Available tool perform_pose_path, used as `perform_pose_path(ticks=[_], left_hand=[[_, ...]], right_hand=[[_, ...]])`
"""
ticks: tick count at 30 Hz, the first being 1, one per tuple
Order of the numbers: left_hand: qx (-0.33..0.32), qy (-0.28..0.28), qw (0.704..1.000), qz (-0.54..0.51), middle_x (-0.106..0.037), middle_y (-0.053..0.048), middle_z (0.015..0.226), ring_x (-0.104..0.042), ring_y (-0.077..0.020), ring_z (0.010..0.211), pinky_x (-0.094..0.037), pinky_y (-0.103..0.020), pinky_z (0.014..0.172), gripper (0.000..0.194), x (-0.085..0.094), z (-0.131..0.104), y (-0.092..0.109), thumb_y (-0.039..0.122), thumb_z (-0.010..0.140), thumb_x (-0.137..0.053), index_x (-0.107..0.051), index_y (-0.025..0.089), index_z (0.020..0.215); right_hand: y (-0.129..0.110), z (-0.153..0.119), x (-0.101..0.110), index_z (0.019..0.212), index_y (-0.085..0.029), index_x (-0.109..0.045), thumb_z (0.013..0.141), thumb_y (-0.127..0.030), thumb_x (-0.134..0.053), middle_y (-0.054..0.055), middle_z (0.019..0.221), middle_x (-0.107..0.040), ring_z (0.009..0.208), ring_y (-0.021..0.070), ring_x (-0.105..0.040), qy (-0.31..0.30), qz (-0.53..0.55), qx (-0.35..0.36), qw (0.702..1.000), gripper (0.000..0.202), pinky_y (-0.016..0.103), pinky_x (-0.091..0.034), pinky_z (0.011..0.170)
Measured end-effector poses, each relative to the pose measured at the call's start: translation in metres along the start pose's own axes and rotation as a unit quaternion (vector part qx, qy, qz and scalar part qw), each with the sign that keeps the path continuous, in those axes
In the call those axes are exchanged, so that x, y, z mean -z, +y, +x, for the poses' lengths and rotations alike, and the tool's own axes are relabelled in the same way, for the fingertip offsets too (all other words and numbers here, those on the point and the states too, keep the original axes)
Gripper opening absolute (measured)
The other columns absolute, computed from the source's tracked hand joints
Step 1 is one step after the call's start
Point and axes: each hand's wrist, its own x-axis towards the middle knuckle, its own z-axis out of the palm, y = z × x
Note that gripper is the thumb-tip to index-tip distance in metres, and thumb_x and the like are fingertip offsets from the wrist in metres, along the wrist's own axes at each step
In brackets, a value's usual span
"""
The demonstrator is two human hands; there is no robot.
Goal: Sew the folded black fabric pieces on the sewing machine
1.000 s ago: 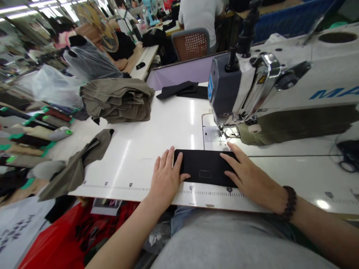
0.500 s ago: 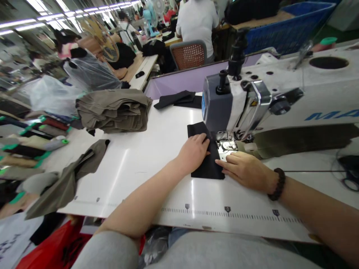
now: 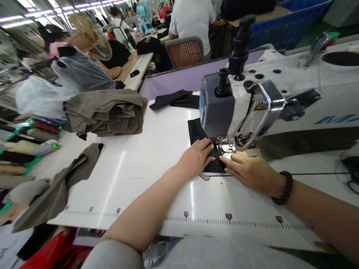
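A black fabric piece (image 3: 209, 167) lies flat on the sewing table, its right edge at the presser foot (image 3: 226, 147) of the sewing machine (image 3: 217, 101). My left hand (image 3: 195, 157) rests on this fabric, fingers stretched out and lying flat, left of the needle area. At the fabric's lower right, just in front of the presser foot, is my right hand (image 3: 246, 170). Its index finger is extended onto the cloth's edge, and the other fingers lie loosely bent. The far part of the fabric is partly hidden behind the machine head.
A stack of brown-grey fabric pieces (image 3: 109, 112) stands on the left, with another such piece (image 3: 60, 190) over the table's left edge. More black pieces (image 3: 175, 99) lie behind. Thread cones (image 3: 42, 147) line the far left. A co-worker (image 3: 192, 22) sits beyond the purple partition (image 3: 168, 82).
The black fabric has slid away from me along the presser foot, so its near edge is closer to the needle area. Both hands have stayed on it. The view has shifted slightly.
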Motion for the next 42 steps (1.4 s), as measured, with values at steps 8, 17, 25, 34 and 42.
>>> perform_pose_path(ticks=[8, 17, 25, 34, 42], left_hand=[[-0.011, 0.003, 1.000, -0.007, -0.051, -0.016, 0.122, -0.044, -0.0241, 0.119, -0.036, -0.039, 0.102, 0.036, -0.0021, 0.0013, -0.0051, 0.031, 0.088, -0.049, -0.051, 0.007, 0.115], [-0.024, 0.005, 1.000, -0.009, -0.053, -0.015, 0.118, -0.047, -0.0237, 0.116, -0.039, -0.038, 0.100, 0.035, -0.0001, 0.0041, -0.0073, 0.030, 0.088, -0.049, -0.052, 0.007, 0.114], [-0.026, 0.009, 0.999, -0.023, -0.054, -0.013, 0.116, -0.047, -0.0233, 0.115, -0.039, -0.038, 0.100, 0.032, 0.0012, 0.0049, -0.0084, 0.028, 0.087, -0.049, -0.053, 0.008, 0.112], [-0.018, -0.004, 0.999, -0.030, -0.053, -0.013, 0.119, -0.045, -0.0230, 0.117, -0.038, -0.037, 0.100, 0.031, 0.0040, 0.0048, -0.0064, 0.029, 0.088, -0.048, -0.053, 0.010, 0.113], [-0.017, 0.008, 0.999, -0.029, -0.052, -0.014, 0.120, -0.044, -0.0236, 0.119, -0.040, -0.038, 0.098, 0.030, 0.0017, 0.0060, -0.0095, 0.027, 0.088, -0.048, -0.054, 0.009, 0.111]], right_hand=[[-0.0006, 0.0011, -0.0015, 0.105, -0.012, -0.059, 0.086, -0.026, -0.046, 0.005, 0.075, -0.061, 0.069, 0.0159, -0.056, -0.001, 0.010, -0.014, 1.000, 0.027, 0.026, -0.038, 0.058], [-0.0017, 0.0021, -0.0009, 0.105, -0.012, -0.059, 0.084, -0.025, -0.049, 0.004, 0.074, -0.062, 0.067, 0.0159, -0.056, 0.006, 0.006, -0.020, 1.000, 0.026, 0.025, -0.037, 0.056], [-0.0029, 0.0027, -0.0007, 0.107, -0.013, -0.058, 0.085, -0.024, -0.048, 0.005, 0.076, -0.064, 0.068, 0.0150, -0.057, -0.001, 0.011, -0.038, 0.999, 0.027, 0.025, -0.037, 0.055], [-0.0028, 0.0029, -0.0001, 0.108, -0.012, -0.059, 0.084, -0.024, -0.050, 0.006, 0.078, -0.064, 0.070, 0.0167, -0.058, 0.004, 0.006, -0.032, 0.999, 0.029, 0.026, -0.041, 0.056], [-0.0018, 0.0025, -0.0032, 0.110, -0.009, -0.058, 0.086, -0.025, -0.047, 0.010, 0.085, -0.065, 0.073, 0.0176, -0.058, 0.015, -0.006, -0.025, 1.000, 0.031, 0.027, -0.042, 0.061]])
